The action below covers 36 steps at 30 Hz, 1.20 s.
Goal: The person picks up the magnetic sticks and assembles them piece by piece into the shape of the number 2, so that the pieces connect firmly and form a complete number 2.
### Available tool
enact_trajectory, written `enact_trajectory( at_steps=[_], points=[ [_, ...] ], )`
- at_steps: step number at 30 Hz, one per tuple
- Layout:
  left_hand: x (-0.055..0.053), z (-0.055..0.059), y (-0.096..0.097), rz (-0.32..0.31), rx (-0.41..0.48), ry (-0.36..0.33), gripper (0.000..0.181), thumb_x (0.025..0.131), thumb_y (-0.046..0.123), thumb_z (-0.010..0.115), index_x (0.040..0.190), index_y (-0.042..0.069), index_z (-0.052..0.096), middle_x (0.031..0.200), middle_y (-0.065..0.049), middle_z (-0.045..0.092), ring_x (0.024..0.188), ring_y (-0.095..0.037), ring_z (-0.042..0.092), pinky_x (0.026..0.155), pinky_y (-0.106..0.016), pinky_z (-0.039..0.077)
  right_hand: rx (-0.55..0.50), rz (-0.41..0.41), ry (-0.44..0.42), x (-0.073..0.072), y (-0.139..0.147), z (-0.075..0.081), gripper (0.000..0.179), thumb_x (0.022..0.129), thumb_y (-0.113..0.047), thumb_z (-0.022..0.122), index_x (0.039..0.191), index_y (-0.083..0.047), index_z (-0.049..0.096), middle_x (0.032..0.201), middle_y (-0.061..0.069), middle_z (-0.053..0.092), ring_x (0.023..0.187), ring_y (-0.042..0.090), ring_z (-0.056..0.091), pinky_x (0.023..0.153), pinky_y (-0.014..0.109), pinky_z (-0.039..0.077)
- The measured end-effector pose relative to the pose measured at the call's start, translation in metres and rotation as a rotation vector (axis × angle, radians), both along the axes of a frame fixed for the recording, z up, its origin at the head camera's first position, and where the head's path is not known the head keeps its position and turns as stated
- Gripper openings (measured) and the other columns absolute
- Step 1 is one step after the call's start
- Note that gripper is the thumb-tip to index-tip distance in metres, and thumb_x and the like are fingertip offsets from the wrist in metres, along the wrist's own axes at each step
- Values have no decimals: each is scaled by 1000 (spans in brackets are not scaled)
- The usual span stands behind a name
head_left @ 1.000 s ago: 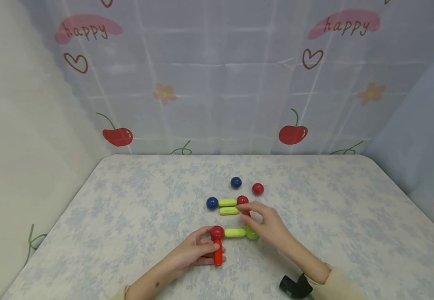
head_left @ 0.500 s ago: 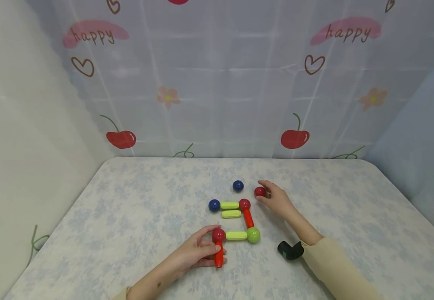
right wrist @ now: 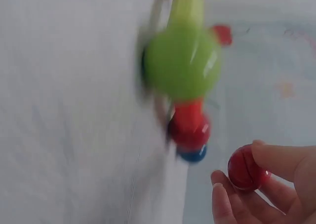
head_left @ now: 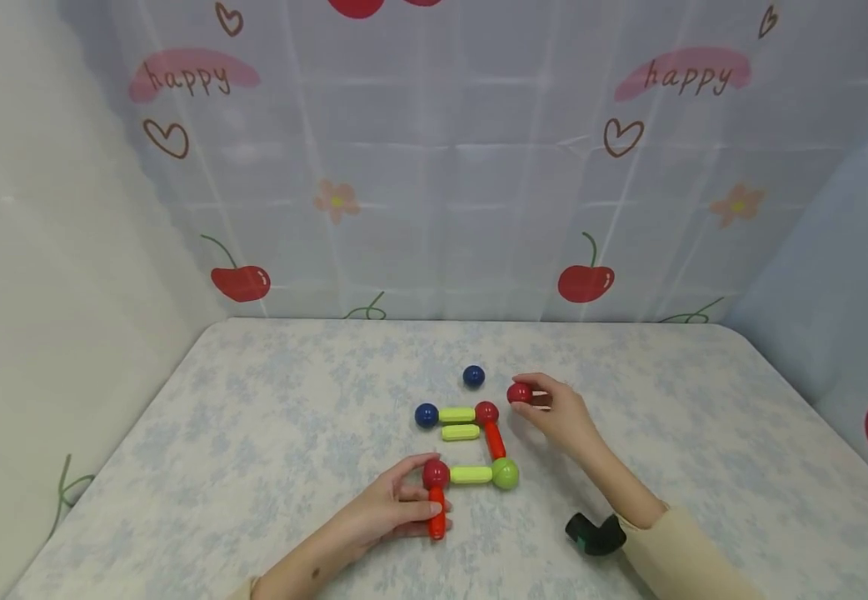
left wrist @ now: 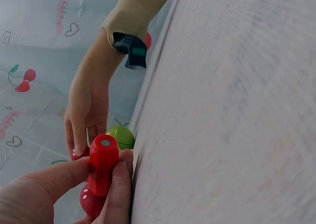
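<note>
My left hand (head_left: 396, 504) pinches a red rod (left wrist: 102, 172) between thumb and fingers. One end of that rod meets a red ball (head_left: 436, 474). From this ball a yellow-green rod (head_left: 471, 475) runs right to a green ball (head_left: 505, 473). A second red rod (head_left: 495, 440) links the green ball to another red ball (head_left: 486, 412), joined by a yellow-green rod (head_left: 456, 414) to a blue ball (head_left: 426, 415). To the right of this chain, my right hand (head_left: 565, 417) holds a separate red ball (right wrist: 245, 168) between its thumb and fingers.
A loose yellow-green rod (head_left: 460, 432) lies just below the chain's upper rod. Farther back sits a single blue ball (head_left: 474, 377). A black device (head_left: 596, 534) is strapped at the right wrist. A patterned curtain (head_left: 441, 208) hangs behind the table (head_left: 276, 400).
My right hand has left the second red rod, gone to the loose red ball at the back, gripped it and drawn it slightly nearer. The left hand keeps its hold.
</note>
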<state>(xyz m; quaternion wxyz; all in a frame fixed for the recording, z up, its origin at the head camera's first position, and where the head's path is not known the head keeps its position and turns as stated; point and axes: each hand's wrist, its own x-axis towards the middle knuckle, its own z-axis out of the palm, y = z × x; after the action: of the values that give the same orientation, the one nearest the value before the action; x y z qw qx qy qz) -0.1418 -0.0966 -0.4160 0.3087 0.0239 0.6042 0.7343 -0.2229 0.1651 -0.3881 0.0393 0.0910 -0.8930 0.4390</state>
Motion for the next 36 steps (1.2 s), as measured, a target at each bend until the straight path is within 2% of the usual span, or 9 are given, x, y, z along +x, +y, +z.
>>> enact_trajectory(
  at_steps=[6,12,15,20,23,27,29,32,36],
  points=[
    [1,-2,-1,1,-1,-21,67,87,-1,63,145,8,30,102,-19,65,89,-32,65,78,-41,52,-226,50,-153,42,-10,9,38,83,-9,71,119,-5,60,104,8,61,89,22,60,72,29,53],
    [0,-2,-2,-5,26,-35,69,86,-2,63,145,8,29,104,-20,64,91,-33,65,79,-42,51,-390,66,-370,69,-23,14,42,84,-19,72,121,-5,59,105,7,62,91,22,61,81,35,51],
    [0,-2,-3,-10,35,-46,70,86,-1,64,146,8,29,106,-21,64,93,-33,64,81,-42,51,-471,149,-493,79,-27,11,46,85,-24,71,122,-1,56,106,8,63,94,23,61,85,37,49],
    [-2,-3,-3,-9,54,-43,70,86,0,64,146,8,29,106,-20,64,96,-32,63,82,-42,50,-594,379,-701,92,-29,0,41,91,-20,64,120,6,49,107,13,62,99,26,61,86,37,48],
    [-2,-3,-2,-19,77,-38,70,86,0,63,146,8,28,107,-20,63,97,-30,63,83,-42,50,-620,482,-825,98,-29,-6,36,94,-20,59,117,6,48,105,13,62,99,28,62,84,37,49],
    [-2,-2,-3,-18,80,-25,69,86,0,63,146,7,28,107,-20,64,95,-28,63,82,-41,50,-630,609,-928,104,-34,-14,35,96,-22,55,118,5,49,106,14,63,100,27,62,84,35,49],
    [-1,-1,-4,-16,80,-23,69,86,0,63,145,7,28,106,-19,64,94,-27,64,82,-41,50,-669,661,-981,107,-38,-18,38,98,-22,52,122,6,49,111,15,62,103,26,61,86,33,48],
    [0,0,-6,-16,88,-26,69,86,1,64,145,7,28,105,-19,64,93,-27,64,82,-41,50,-768,696,-1059,113,-43,-22,41,99,-21,49,128,8,46,118,18,59,109,25,57,90,32,44],
    [0,0,-7,-15,88,-27,69,86,1,64,146,8,28,105,-19,64,93,-28,64,83,-41,50,-864,654,-1105,116,-49,-26,43,99,-22,48,130,8,46,122,20,57,113,25,54,94,33,41]
  ],
)
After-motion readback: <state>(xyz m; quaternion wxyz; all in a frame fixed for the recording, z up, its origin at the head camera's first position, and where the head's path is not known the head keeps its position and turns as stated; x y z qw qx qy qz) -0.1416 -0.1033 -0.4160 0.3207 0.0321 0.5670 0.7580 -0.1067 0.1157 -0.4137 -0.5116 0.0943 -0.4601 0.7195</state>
